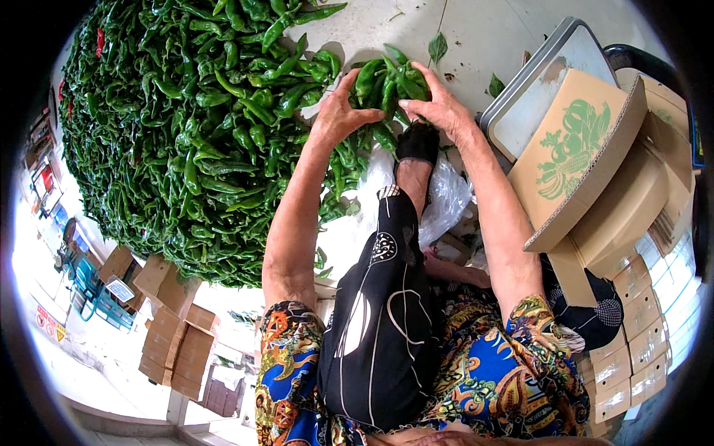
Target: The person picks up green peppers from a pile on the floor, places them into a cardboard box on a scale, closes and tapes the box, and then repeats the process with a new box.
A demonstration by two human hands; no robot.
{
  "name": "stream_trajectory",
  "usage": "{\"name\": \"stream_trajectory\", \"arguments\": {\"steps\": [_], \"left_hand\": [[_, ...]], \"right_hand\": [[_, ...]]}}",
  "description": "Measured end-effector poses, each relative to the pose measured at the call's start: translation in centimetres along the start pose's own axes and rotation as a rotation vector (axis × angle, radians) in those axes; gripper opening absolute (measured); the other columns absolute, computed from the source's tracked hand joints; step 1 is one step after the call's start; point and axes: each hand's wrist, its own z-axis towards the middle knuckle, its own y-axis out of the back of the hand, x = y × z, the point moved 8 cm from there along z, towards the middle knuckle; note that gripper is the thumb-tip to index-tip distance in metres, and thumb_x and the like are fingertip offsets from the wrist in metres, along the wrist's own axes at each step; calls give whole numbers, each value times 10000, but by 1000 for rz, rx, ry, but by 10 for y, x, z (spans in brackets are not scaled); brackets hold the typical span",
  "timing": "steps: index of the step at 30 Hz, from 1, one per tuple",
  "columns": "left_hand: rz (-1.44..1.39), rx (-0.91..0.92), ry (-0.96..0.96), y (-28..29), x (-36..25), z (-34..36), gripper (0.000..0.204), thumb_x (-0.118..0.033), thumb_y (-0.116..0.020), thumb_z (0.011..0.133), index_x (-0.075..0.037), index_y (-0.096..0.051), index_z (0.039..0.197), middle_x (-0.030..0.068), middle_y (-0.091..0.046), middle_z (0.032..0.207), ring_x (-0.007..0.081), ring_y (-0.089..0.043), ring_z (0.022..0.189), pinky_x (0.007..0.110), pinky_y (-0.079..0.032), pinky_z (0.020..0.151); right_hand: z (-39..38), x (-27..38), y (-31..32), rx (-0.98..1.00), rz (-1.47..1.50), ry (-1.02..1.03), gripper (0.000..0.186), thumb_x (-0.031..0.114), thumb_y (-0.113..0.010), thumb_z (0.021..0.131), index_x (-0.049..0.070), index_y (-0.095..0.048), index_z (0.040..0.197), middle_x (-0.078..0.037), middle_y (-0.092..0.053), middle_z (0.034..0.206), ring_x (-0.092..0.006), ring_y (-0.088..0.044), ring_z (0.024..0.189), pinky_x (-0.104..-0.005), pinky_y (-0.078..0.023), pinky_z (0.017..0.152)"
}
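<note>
Between my two hands is a small bunch of long green peppers (388, 83), just above my shoe. My left hand (341, 113) curves round the bunch's left side, its thumb pointing inward against the peppers. From the other side my right hand (440, 106) cups them, its thumb laid across the near peppers. To the left spreads a large heap of green peppers (193, 141), which reaches close to my left hand. Part of the bunch's underside is hidden.
An open cardboard box (576, 141) with green vegetable print stands at the right, beside a grey-rimmed scale platform (554, 78). Clear plastic bags (446, 201) lie by my foot. Loose leaves (438, 47) are on the floor. Several cartons (178, 346) stand at the lower left.
</note>
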Motion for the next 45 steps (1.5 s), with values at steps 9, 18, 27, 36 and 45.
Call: {"name": "stream_trajectory", "arguments": {"steps": [9, 18, 27, 36, 45], "left_hand": [[-113, -59, -63, -5, -14, -13, 926, -250, -871, 643, -62, -440, 1441, 172, -543, 1396, 290, -517, 1288, 387, -390, 1095], [-428, -54, -75, -17, -23, -19, 895, -168, -840, 715, -23, -396, 1478, 123, -548, 1374, 228, -529, 1244, 355, -414, 1070], [-731, -265, -146, 48, -122, -93, 938, -141, -802, 655, -35, -391, 1492, 159, -519, 1399, 281, -543, 1256, 414, -467, 1055], [-815, 323, -599, -10, -316, -129, 944, -284, -828, 683, -6, -373, 1462, 219, -512, 1361, 348, -558, 1238, 451, -458, 1058], [-291, 120, -953, -51, -335, -133, 664, -108, -694, 800, 1, -443, 1405, 256, -641, 1157, 410, -657, 1035, 453, -547, 884]], "right_hand": [[-11, 16, -7, 94, 3, 205, 859, 138, -803, 785, 162, -368, 1525, -115, -568, 1350, -226, -541, 1208, -350, -451, 1027], [-15, 19, -18, 67, 56, 212, 866, 49, -766, 805, 184, -333, 1542, -63, -511, 1408, -193, -468, 1299, -332, -414, 1081], [-141, 153, -21, -119, 42, 822, 841, -4, -684, 776, 241, -329, 1498, -185, -565, 1359, -349, -588, 1223, -456, -486, 1081], [-349, 182, 74, -736, -124, 736, 770, 76, -678, 833, 48, -301, 1504, -179, -473, 1424, -301, -506, 1289, -403, -402, 1096], [-380, 121, 138, -1086, -489, 368, 604, 98, -547, 981, 18, -306, 1530, -212, -346, 1553, -299, -362, 1432, -427, -276, 1180]]}}
